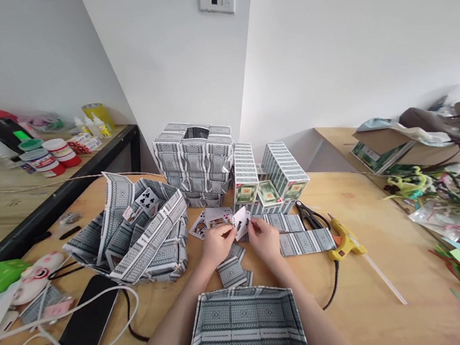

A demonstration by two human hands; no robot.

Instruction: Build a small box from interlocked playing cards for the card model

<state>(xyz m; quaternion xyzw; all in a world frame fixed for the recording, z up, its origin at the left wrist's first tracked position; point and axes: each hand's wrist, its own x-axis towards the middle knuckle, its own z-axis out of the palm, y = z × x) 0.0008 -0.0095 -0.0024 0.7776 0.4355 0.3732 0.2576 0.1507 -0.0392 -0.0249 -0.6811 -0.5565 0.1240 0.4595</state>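
Observation:
Between my two hands a white-faced playing card with black clubs is held up. My left hand pinches its left side, and my right hand grips the right side. Loose cards lie face down on the table below my hands, and face-up cards lie just behind. Nearest me, between my forearms, stands an open box made of cards. Joined strips of cards lie right of my right hand.
A yellow glue gun with a glue stick and black scissors lie at right. Card boxes and a card-built structure stand behind. At left are a card basket, a phone and a white cable.

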